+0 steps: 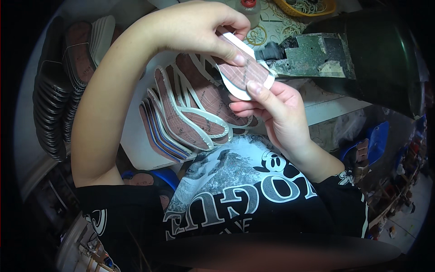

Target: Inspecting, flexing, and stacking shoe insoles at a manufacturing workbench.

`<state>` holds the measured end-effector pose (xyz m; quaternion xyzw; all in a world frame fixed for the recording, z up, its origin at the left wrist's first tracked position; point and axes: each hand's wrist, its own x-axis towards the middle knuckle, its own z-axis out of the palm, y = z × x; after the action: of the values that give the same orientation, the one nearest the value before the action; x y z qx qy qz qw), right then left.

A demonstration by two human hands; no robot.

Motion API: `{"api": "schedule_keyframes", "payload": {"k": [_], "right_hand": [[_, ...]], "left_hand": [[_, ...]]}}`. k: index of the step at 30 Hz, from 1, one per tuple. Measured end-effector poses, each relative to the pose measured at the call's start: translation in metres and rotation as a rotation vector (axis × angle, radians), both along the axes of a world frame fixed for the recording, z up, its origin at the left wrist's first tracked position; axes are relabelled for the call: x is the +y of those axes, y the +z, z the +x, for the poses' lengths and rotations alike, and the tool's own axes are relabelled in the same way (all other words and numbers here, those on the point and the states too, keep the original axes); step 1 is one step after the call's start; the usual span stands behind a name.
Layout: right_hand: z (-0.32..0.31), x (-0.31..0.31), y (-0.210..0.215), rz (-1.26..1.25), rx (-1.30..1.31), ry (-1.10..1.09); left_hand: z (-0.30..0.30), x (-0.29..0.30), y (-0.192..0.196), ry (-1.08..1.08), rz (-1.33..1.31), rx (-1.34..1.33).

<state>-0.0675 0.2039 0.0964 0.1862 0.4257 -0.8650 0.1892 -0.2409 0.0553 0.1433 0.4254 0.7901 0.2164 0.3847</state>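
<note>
Left hand [197, 28] and right hand [285, 113] grip one white-edged pinkish insole [256, 71] — near the green machine [310, 56].

Your light's strongest near the top middle, probably from overhead: the white edge of the insole [247, 70] is close to blown out, and your left hand [217, 36] and right hand [278, 106] are lit nicely. The dark machine [385, 63] just gets a dull greenish sheen, and your black sleeve [124, 206] swallows most detail. Lower corners are pretty dim, with soft clutter at right. You've got heavy fisheye bending, a black round border, and an out-of-focus dark reddish smear along the bottom.
</note>
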Motion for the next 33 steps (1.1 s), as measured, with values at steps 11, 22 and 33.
{"api": "schedule_keyframes", "payload": {"k": [11,22,33], "right_hand": [[0.001,0.017,-0.002,0.009,0.046,0.023],[-0.008,0.005,-0.005,0.004,0.107,0.024],[-0.017,0.016,-0.004,0.003,0.04,0.077]], "left_hand": [[0.052,-0.006,0.004,0.077,0.035,0.258],[0.021,-0.008,0.002,0.226,-0.015,-0.374],[0.056,-0.012,-0.007,0.426,-0.04,-0.125]]}}
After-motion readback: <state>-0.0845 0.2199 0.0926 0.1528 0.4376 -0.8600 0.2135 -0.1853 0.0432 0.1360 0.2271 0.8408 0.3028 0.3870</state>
